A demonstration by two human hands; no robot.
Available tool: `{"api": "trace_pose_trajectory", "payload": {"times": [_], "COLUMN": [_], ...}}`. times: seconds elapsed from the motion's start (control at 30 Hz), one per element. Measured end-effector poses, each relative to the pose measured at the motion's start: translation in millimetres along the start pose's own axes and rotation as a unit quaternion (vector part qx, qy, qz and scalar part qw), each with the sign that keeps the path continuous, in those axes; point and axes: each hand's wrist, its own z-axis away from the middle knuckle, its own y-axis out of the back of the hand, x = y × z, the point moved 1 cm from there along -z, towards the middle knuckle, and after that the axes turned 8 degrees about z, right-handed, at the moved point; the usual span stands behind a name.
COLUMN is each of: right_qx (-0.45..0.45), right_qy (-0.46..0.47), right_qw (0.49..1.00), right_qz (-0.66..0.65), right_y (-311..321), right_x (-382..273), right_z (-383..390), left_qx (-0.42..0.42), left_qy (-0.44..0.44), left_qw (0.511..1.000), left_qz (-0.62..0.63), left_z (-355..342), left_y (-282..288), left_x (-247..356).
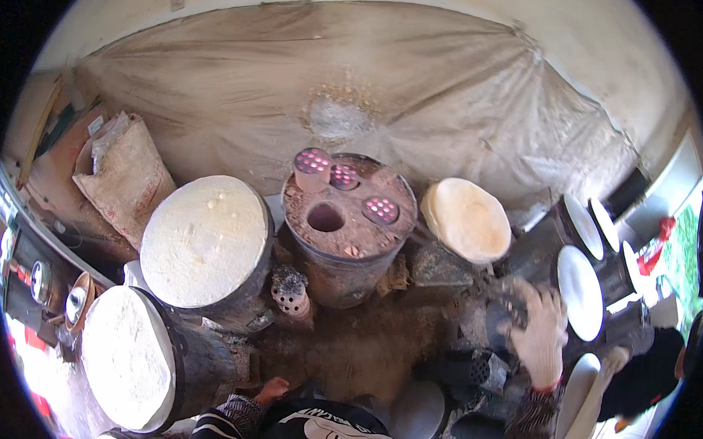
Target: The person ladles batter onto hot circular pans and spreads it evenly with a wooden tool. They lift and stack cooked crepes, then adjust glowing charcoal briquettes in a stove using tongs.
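My right hand [540,328], in a pale knitted glove, has its fingers curved round a dark round coal briquette [503,319] at the right; motion blurs the fingertips. Below it lies a black briquette [482,371] with holes in its end. My left hand [271,390] is bare, low in the middle and close to my body, its fingers loosely bent with nothing visible in them. Ahead stands a round stove [338,258] with glowing honeycomb briquettes and one dark open hole. One glowing briquette [312,170] stands raised on its top.
A spent briquette [291,295] stands on the floor beside the stove. Two drums with white round lids [203,241] [126,359] are at the left, near a sack [125,173]. A pale round slab [468,220] sits right of the stove. Metal lids [580,293] line the right side.
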Motion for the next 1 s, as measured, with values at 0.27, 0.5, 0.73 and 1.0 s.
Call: {"api": "trace_pose_trajectory", "payload": {"times": [0.27, 0.5, 0.73, 1.0], "right_qx": [0.126, 0.161, 0.187, 0.183], "right_qy": [0.182, 0.259, 0.321, 0.397], "right_qw": [0.971, 0.946, 0.904, 0.827], "right_qz": [0.095, 0.115, 0.210, 0.354], "right_y": [5, 31, 74, 158], "right_x": [-38, -39, -67, -184], "right_z": [-178, -233, -272, -333], "left_qx": [0.226, 0.312, 0.271, 0.256], "left_qy": [-0.108, 0.008, 0.062, -0.056], "left_qw": [0.955, 0.943, 0.946, 0.955], "left_qz": [0.157, 0.111, 0.165, 0.139], "left_z": [-16, -65, -89, -104], "left_y": [-47, -68, -65, -48], "left_x": [-12, -16, 25, 19]}}
